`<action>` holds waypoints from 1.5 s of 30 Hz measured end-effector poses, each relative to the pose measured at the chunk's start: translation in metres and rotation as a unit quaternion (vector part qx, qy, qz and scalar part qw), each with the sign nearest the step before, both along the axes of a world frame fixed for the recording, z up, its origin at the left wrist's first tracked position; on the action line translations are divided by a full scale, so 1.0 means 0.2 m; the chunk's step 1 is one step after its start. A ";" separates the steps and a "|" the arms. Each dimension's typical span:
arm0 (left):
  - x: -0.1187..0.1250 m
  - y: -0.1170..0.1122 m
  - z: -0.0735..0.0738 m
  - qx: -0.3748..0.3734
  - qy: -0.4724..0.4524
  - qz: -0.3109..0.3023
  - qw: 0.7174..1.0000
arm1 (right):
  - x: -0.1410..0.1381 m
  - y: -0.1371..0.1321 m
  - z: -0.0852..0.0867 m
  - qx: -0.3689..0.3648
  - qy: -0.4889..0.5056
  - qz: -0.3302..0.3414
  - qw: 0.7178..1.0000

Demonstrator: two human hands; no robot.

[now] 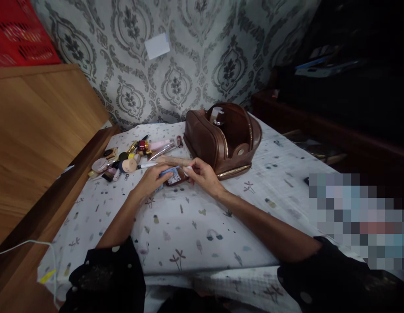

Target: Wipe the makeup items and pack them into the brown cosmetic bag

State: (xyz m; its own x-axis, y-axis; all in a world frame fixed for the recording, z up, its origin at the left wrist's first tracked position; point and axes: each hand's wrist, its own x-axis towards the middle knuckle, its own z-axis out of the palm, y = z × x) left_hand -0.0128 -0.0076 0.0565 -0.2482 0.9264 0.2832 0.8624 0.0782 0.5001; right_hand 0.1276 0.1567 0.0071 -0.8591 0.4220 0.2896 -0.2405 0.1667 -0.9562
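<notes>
In the middle of the cloth, my left hand (152, 179) grips a small flat packet (174, 177) with a blue edge and a patterned white face. Its fingers curl over the packet's left end. At the other end my right hand (204, 174) is closed in a pinch; a small pale thing shows at its fingertips, too small to name. Something brown lies under the packet, partly hidden by both hands. Just behind my right hand stands a brown makeup bag (205, 141), its zipped top open, with a bottle (217, 115) inside.
Several cosmetics lie left of the bag, among them a round compact (99, 165), a beige jar (129, 165) and a silver-capped tube (162, 149). The patterned cloth (188, 234) meets a wooden panel (41, 139) at left and a wallpapered wall (175, 82) behind.
</notes>
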 end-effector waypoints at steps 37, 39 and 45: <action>0.21 0.33 0.31 0.231 0.165 0.050 0.958 | 0.19 0.26 0.62 0.100 0.086 -0.132 0.982; 0.20 0.41 0.38 0.243 0.111 0.019 0.963 | 0.24 0.35 0.67 0.127 0.086 -0.137 0.979; 0.14 0.75 0.55 0.180 0.156 -0.005 0.971 | 0.31 0.60 0.76 0.197 0.062 -0.125 0.970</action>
State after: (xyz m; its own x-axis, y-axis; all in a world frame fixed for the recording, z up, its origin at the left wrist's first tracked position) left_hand 0.0146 0.1417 0.1668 -0.0899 0.7559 0.6485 0.9763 -0.0620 0.2075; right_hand 0.1906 0.2768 0.1599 -0.6921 0.4475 0.5663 -0.2552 0.5822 -0.7720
